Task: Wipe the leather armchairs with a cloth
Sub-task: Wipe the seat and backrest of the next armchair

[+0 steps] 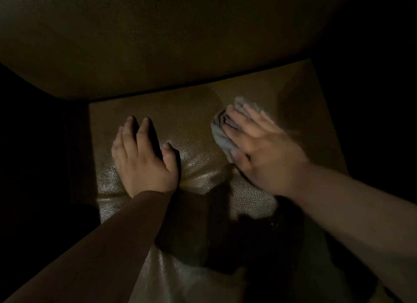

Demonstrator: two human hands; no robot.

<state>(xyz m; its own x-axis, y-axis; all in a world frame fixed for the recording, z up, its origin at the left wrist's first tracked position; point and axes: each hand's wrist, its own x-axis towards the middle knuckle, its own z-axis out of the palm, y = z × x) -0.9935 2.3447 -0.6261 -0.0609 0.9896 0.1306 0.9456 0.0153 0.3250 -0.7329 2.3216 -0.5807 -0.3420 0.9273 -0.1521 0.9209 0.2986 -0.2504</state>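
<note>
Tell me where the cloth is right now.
In the head view, the grey cloth lies on the right part of the leather seat cushion, pressed flat under the right hand, near the backrest.

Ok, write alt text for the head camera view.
The right hand presses a grey cloth flat on a brown leather armchair seat, blurred with motion. The left hand rests open on the seat beside it. The surroundings are dark.

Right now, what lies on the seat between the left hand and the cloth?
Nothing: in the head view, only bare seat cushion separates the left hand from the grey cloth pressed under the right hand.
</note>
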